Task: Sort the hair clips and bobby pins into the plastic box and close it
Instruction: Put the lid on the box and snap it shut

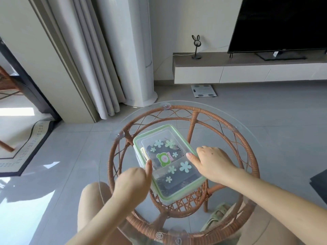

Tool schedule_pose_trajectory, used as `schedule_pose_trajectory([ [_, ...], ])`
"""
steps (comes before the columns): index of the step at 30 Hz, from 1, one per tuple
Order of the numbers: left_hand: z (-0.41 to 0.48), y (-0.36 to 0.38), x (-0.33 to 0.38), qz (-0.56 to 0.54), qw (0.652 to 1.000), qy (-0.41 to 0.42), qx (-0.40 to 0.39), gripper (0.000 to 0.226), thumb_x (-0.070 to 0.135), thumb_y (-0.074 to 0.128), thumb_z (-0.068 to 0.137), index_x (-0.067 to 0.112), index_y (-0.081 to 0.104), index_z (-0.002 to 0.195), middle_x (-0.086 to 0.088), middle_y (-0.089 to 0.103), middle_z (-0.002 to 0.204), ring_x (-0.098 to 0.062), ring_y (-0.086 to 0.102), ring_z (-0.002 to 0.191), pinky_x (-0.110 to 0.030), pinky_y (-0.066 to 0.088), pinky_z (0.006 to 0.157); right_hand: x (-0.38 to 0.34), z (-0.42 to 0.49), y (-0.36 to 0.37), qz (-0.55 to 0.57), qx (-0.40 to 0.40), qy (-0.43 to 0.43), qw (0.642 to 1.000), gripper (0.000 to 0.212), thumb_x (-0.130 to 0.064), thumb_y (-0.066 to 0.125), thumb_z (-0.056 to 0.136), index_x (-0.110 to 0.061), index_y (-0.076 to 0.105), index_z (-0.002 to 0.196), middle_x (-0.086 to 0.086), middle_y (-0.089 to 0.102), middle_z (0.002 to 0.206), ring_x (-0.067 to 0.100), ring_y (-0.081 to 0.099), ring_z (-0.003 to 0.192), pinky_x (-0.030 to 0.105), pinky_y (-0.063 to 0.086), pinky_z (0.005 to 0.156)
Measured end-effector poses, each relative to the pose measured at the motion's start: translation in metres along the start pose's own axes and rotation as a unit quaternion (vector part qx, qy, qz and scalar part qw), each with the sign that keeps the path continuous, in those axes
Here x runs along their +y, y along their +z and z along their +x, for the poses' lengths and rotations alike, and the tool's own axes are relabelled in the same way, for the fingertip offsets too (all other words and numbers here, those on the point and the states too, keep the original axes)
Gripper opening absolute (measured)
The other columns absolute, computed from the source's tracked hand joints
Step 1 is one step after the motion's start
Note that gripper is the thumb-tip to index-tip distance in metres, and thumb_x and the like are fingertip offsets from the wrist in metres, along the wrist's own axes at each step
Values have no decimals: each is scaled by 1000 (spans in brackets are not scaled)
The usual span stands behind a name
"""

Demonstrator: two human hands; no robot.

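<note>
A clear plastic box (pixel 177 190) with a green-rimmed lid and flower stickers sits on the round glass table (pixel 230 121). The lid lies on top of the box. Dark hair clips and bobby pins (pixel 159 151) show through the lid inside. My left hand (pixel 132 183) grips the box's left edge, thumb up against the rim. My right hand (pixel 210 161) presses on the right edge, thumb resting on the lid's rim.
The glass top rests on a woven rattan frame (pixel 247 152). My knees are under the table. Grey curtains (pixel 92 59), a white tower unit (pixel 134 50), a TV stand (pixel 247 68) and a bathroom scale (pixel 203 90) stand farther away.
</note>
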State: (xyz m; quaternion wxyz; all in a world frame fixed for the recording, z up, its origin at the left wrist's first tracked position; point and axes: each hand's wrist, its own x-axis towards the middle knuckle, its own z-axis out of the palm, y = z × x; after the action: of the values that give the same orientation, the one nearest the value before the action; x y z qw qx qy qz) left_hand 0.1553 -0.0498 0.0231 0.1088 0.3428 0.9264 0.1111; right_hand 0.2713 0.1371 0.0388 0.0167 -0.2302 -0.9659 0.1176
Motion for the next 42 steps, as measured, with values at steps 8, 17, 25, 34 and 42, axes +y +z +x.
schedule_pose_trajectory([
  [8, 18, 12, -10, -139, 989, 5, -43, 52, 32, 10, 99, 6, 46, 72, -13, 50, 70, -32, 57, 72, -41, 47, 73, 13, 13, 7, 158, -90, 8, 983, 49, -45, 23, 96, -16, 33, 59, -2, 38, 56, 13, 37, 54, 28, 30, 54],
  [17, 34, 0, -11, -314, 942, -15, -120, 51, 33, 16, 100, 3, 44, 70, 2, 29, 48, -11, 27, 44, -25, 25, 44, 8, 2, 20, 260, -75, 42, 962, 48, -46, 27, 95, -16, 27, 58, -3, 27, 53, 14, 31, 53, 30, 27, 57],
  [25, 52, -31, -18, -53, 993, -12, -101, 51, 34, 15, 101, 6, 56, 112, -19, 64, 96, -32, 62, 91, -45, 49, 89, -30, -35, 22, 196, -39, 78, 977, 56, -46, 27, 95, -16, 33, 48, -3, 34, 46, 13, 36, 45, 28, 30, 50],
  [34, 32, -21, -17, -7, 998, 21, -55, 62, 48, 11, 97, 12, 34, 52, -3, 35, 53, -16, 38, 48, -32, 44, 63, -35, -34, 14, 49, -12, 75, 996, 55, -55, 23, 92, -16, 38, 56, -2, 42, 56, 9, 39, 51, 23, 25, 44],
  [42, 51, -5, -41, -165, 972, 46, -159, 65, 60, 10, 89, 11, 48, 69, -10, 51, 72, -19, 50, 68, -40, 48, 81, -31, -25, 18, 187, -55, 80, 978, 55, -45, 23, 96, -13, 33, 52, 1, 37, 51, 14, 38, 49, 25, 30, 50],
])
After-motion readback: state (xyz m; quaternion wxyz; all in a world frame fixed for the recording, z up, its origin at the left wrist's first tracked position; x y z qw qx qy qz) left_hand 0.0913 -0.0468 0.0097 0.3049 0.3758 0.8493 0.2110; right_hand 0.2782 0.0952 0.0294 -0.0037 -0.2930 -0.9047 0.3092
